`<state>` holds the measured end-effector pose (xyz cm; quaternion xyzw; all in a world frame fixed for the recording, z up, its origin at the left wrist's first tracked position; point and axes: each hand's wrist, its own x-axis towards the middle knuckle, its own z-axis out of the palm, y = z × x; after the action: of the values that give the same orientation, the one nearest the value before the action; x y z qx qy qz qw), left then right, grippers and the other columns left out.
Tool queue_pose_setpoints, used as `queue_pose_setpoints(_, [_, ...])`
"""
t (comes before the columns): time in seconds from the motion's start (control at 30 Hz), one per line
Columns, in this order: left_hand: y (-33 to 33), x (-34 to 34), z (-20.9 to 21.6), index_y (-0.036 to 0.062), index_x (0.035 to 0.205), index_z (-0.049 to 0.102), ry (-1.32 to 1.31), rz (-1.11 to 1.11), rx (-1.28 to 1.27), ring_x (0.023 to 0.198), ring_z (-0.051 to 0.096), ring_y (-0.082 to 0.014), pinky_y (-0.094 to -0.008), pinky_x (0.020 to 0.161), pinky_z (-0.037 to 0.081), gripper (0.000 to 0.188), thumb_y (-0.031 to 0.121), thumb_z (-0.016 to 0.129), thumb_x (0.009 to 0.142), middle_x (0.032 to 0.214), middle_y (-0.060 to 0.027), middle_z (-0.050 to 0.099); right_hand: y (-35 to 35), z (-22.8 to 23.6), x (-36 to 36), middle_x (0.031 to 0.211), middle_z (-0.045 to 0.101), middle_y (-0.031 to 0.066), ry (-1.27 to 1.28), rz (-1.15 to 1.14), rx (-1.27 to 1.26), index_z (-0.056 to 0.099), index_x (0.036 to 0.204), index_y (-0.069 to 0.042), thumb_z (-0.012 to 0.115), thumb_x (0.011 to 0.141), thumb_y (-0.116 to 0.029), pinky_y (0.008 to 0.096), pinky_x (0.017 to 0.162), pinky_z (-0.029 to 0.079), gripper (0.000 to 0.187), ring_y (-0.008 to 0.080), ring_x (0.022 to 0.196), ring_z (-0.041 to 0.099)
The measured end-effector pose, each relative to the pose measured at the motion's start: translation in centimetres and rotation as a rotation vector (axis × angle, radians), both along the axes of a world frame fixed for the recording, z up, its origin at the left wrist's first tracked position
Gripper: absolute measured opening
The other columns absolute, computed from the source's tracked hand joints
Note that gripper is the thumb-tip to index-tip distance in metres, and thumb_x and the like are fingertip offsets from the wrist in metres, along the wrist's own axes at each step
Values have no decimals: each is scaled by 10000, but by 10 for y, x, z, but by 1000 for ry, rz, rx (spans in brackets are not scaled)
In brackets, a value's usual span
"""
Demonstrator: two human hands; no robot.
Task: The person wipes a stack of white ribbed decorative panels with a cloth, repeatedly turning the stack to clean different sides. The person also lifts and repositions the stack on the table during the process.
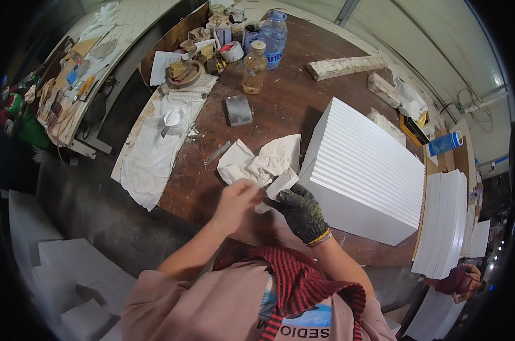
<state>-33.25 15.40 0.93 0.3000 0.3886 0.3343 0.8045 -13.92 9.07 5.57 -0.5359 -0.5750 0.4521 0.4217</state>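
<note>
Bottles stand at the far table edge, one part-filled with amber liquid; white tub sits on cloth. Gloved right hand grips pale block, rectangular and chalky, above the near edge beside ribbed white panel; bare left hand pinches its lower end.
</note>
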Motion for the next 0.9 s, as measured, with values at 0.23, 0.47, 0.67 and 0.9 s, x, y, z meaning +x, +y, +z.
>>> queue_pose_setpoints(0.23, [18,-90,-12,73,1002,658,200,428,150,827,647,-101,-258,768,546,49,109,624,1003,968,-38,707,0,-16,-17,1244,649,134,1258,10,-484,515,1387,-3,697,926,-168,525,1057,505,523,323,1168,633])
queue_pose_setpoints(0.47, [102,-167,-26,63,1094,654,490,739,295,863,632,-118,-270,730,508,142,156,658,986,1007,-38,685,22,-21,-40,1214,656,174,1199,-2,-452,511,1380,-19,713,914,-157,581,1000,538,527,412,1128,649])
queue_pose_setpoints(0.67, [149,-180,-44,23,1167,628,592,575,251,854,656,-145,-280,717,501,321,268,691,970,1019,-56,662,67,-35,-86,1234,651,165,1213,-21,-473,528,1370,-20,727,909,-188,586,978,550,530,371,1123,656])
queue_pose_setpoints(0.9, [171,-176,-52,-17,1025,684,470,422,242,705,602,-115,-252,665,516,180,156,657,982,860,-67,683,115,-50,-131,1175,664,143,1199,-15,-515,576,1297,-11,625,919,-29,499,1026,540,382,317,1105,658])
